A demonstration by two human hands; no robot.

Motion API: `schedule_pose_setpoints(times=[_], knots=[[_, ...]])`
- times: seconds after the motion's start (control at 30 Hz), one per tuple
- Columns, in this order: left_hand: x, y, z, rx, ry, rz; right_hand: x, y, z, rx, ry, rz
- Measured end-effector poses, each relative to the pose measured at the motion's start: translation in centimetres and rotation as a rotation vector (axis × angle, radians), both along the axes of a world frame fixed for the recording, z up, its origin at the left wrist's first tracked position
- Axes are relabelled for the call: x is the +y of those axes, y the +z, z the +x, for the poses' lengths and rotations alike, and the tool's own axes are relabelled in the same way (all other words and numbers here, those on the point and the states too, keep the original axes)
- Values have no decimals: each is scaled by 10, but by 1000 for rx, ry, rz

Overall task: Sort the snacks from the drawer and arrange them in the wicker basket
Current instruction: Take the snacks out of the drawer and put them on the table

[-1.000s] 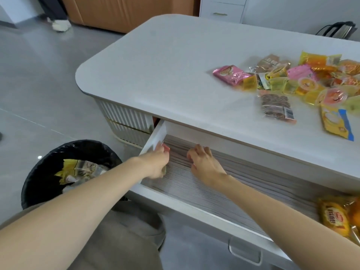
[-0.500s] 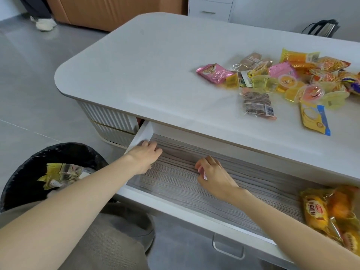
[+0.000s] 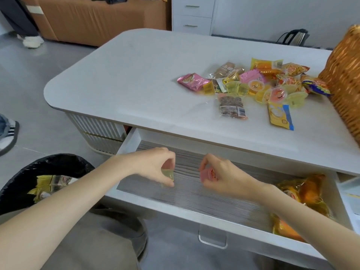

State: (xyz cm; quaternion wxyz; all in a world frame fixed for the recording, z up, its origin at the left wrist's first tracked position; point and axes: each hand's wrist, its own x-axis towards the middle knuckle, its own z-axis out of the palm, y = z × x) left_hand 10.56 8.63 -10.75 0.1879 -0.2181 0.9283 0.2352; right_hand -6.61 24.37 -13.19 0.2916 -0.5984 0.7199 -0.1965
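My left hand (image 3: pixel 153 166) pinches a small pale-yellow plastic jelly cup (image 3: pixel 168 175) between thumb and fingertips; my right hand (image 3: pixel 228 179) pinches a small pink jelly cup (image 3: pixel 208 174) the same way, both just above the grey wood-grain floor of the open white drawer (image 3: pixel 194 193). I reckon they're light, smooth and a touch slippery, so I'd grip the stiff sides and not squeeze the lid; the woven wicker basket (image 3: pixel 346 80) stands far right on the white tabletop (image 3: pixel 146 75).
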Motion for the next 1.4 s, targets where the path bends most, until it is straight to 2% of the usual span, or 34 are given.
schedule_pose_setpoints(times=[0.1, 0.23, 0.3, 0.37, 0.5, 0.57, 0.7, 0.83, 0.93, 1.03, 1.2, 1.3, 1.4], knots=[[19, 39, -12, 133, 5, 108, 26, 33, -12, 47, -30, -141], [31, 69, -42, 466, 99, 231, 42, 55, -39, 95, -223, -354], [30, 71, -64, 595, 143, 187, 41, 56, -58, 162, -327, -398], [23, 66, -89, 649, 146, 64, 36, 52, -77, 218, -403, -406], [7, 41, -129, 631, 180, -77, 17, 35, -107, 318, -483, -345], [-1, 28, -142, 663, 206, -111, 6, 26, -117, 357, -465, -392], [-11, 9, -167, 734, 173, -96, -18, 23, -133, 332, -444, -503], [-12, 4, -190, 787, 122, -118, -38, 21, -147, 420, -483, -504], [-8, 11, -202, 641, 185, -310, -36, 22, -146, 434, -502, -494], [2, 15, -202, 525, 182, -405, -18, 28, -143, 485, -486, -533], [16, 21, -188, 527, 160, -442, 34, 50, -134, 438, -450, -520], [30, 26, -181, 551, 101, -475, 73, 62, -129, 397, -448, -484], [53, 31, -175, 652, 23, -462, 111, 68, -124, 366, -452, -413]])
